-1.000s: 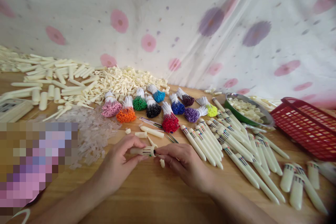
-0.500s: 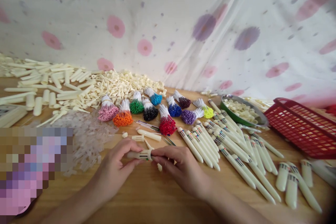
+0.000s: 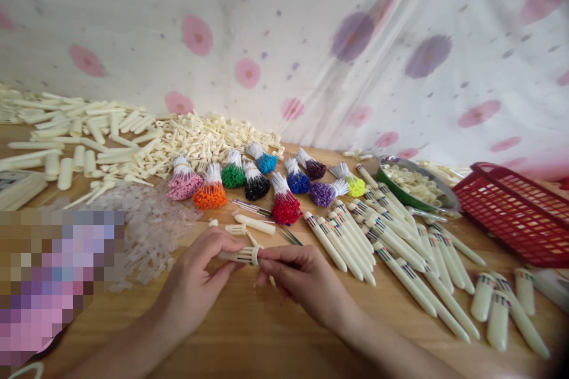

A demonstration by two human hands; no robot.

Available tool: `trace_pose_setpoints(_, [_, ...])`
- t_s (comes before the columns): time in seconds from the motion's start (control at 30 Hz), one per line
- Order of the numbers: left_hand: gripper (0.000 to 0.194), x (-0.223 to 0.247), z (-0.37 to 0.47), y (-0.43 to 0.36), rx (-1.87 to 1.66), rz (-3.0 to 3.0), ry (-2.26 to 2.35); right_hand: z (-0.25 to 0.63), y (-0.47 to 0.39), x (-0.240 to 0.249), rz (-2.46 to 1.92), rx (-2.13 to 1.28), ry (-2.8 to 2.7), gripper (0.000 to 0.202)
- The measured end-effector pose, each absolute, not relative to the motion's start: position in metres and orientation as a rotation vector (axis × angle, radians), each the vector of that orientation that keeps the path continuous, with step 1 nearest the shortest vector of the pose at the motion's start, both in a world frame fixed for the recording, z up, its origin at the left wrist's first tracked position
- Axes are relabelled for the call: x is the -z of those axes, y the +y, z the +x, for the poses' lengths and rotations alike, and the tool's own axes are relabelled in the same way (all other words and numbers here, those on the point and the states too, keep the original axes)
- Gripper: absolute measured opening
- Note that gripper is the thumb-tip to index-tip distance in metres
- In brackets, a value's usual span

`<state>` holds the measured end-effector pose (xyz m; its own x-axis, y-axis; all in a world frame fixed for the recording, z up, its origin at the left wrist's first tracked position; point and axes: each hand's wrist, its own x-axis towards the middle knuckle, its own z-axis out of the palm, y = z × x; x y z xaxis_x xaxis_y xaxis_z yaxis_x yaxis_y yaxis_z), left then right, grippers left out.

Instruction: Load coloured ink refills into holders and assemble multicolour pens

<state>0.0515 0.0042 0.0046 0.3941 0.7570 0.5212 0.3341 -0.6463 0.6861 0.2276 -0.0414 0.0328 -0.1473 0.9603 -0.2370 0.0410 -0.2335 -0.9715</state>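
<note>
My left hand (image 3: pixel 200 269) grips a cream multicolour pen barrel (image 3: pixel 244 256) with dark slots near its top, held sideways above the table. The thumb and forefinger of my right hand (image 3: pixel 306 278) pinch at its slotted right end; whatever small part lies between those fingertips is hidden. Just beyond my hands lie a loose cream barrel (image 3: pixel 254 224), a slotted cream piece (image 3: pixel 235 229) and some thin refills (image 3: pixel 251 208). Behind them stand white-stemmed bundles with coloured tips, among them a red bundle (image 3: pixel 285 207), an orange bundle (image 3: pixel 210 194) and a black bundle (image 3: pixel 256 185).
Rows of cream multicolour pens (image 3: pixel 340 237) lie to the right, near a green bowl (image 3: pixel 383 180) of small cream parts and a red basket (image 3: pixel 511 213). At left are clear plastic pieces (image 3: pixel 149 231) and heaped cream parts (image 3: pixel 200 139). A patterned sheet (image 3: pixel 284 41) hangs behind.
The view has shifted slightly. Both hands keep the pen barrel in nearly the same place, while my right hand's lower fingers have curled a little differently beneath it.
</note>
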Motion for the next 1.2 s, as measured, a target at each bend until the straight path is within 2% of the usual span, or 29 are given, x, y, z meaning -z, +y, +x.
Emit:
trace_pose_setpoints(0.1, [0.022,-0.007,0.051,0.004,-1.223,2.250,0.924,0.225,-0.039,-0.032,-1.298,-1.651,-0.940,0.039])
trace_pose_setpoints(0.23, [0.024,-0.008,0.052,0.004,-1.262,2.317,0.905,0.225,-0.039,-0.029,-1.293,-1.664,-0.864,0.038])
trace_pose_setpoints(0.37, [0.020,-0.007,0.054,0.004,-1.275,2.288,0.901,0.228,-0.039,-0.025,-1.353,-1.392,-1.255,0.023])
trace_pose_setpoints(0.47, [0.019,-0.004,0.055,0.004,-1.239,2.226,0.940,0.231,-0.039,-0.024,-1.375,-1.231,-1.454,0.023])
trace_pose_setpoints(0.67, [0.013,0.002,0.053,0.006,-1.081,1.891,1.017,0.237,-0.040,-0.028,-1.308,-1.142,-1.462,0.026])
trace_pose_setpoints(0.73, [0.011,0.003,0.051,0.009,-1.013,1.762,0.983,0.244,-0.039,-0.032,-1.360,-0.992,-1.575,0.024])
trace_pose_setpoints(0.9, [0.017,0.002,0.045,0.019,-1.033,1.496,0.865,0.273,-0.034,-0.034,-1.718,-0.314,-2.165,0.010])
trace_pose_setpoints(1.0, [0.016,0.003,0.044,0.022,-1.044,1.410,0.757,0.285,-0.033,-0.019,-1.850,-0.009,-2.354,0.022])
trace_pose_setpoints(1.07, [0.016,0.004,0.044,0.022,-1.038,1.388,0.693,0.290,-0.034,-0.005,-1.909,0.132,-2.375,0.022])
trace_pose_setpoints(1.2, [0.017,0.005,0.047,0.021,-1.045,1.424,0.641,0.294,-0.034,0.015,-1.932,0.189,-2.363,0.007])
